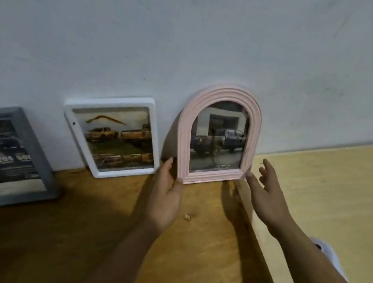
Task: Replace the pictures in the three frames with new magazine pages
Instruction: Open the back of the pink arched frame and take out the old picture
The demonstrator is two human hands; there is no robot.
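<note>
3 frames lean on the wall along the wooden counter (98, 237): grey frame (18, 116) far left, cut off by the picture edge, its print blurred apart from "204"; white frame (101, 173) in the middle, tilted, truck picture soft; pink arched frame (226, 94) at right, upright, glass glare hiding part of its dark pickup page. 2 hands: left hand (167, 196) with thumb touching the pink frame's lower left corner, fingers straight; right hand (267, 192) spread loose, thumb tip at the lower right corner, gripping nothing.

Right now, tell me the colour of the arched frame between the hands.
Pale pink, with ridged moulding: the arched frame, seen in the head view.
</note>
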